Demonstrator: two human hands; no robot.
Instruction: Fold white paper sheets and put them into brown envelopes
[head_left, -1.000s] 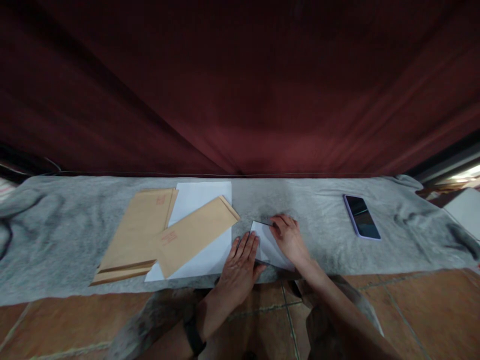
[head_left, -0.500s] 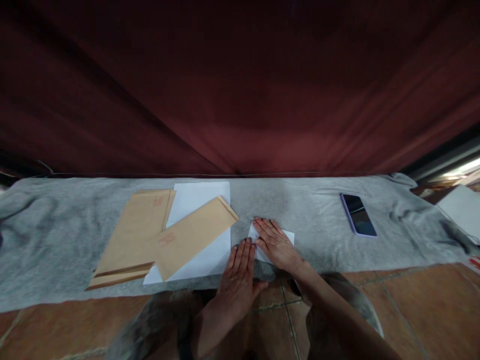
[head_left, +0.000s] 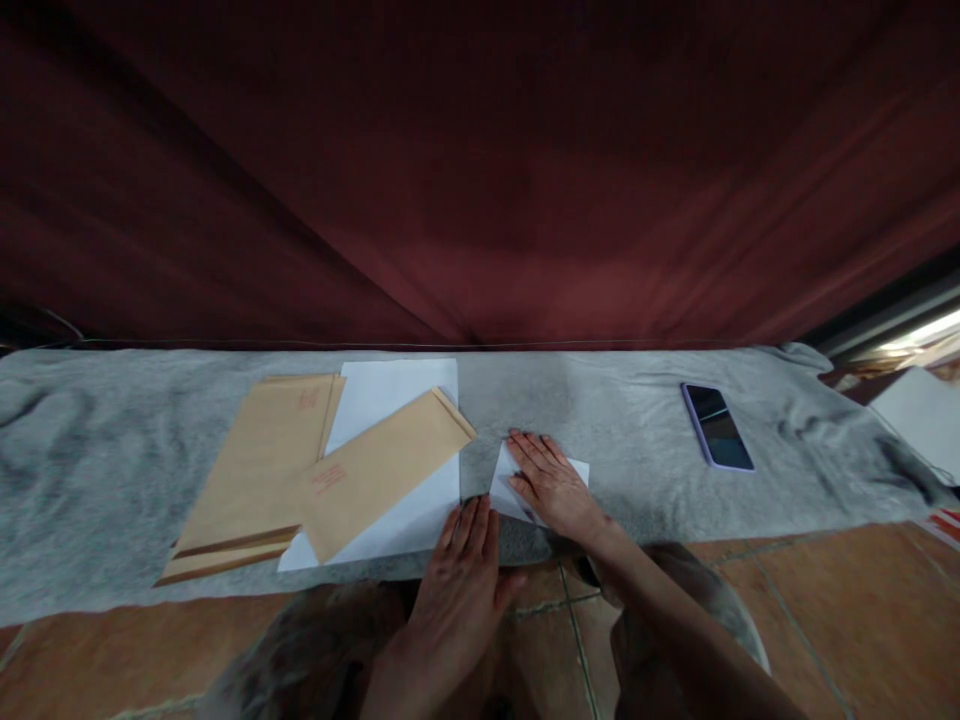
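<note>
right hand (head_left: 553,482) flat, fingers spread on folded paper (head_left: 576,472) | left hand (head_left: 459,565) flat, empty, at grey cloth's (head_left: 112,470) near edge | phone (head_left: 716,426) well apart, bare cloth between

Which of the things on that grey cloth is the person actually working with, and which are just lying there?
In hand:
- folded paper, pressed flat under the right hand
- left hand, open, at the near edge of the cloth

Lying about:
- envelope, untouched
- envelope stack
- white sheet under the envelope
- phone, far right
</note>
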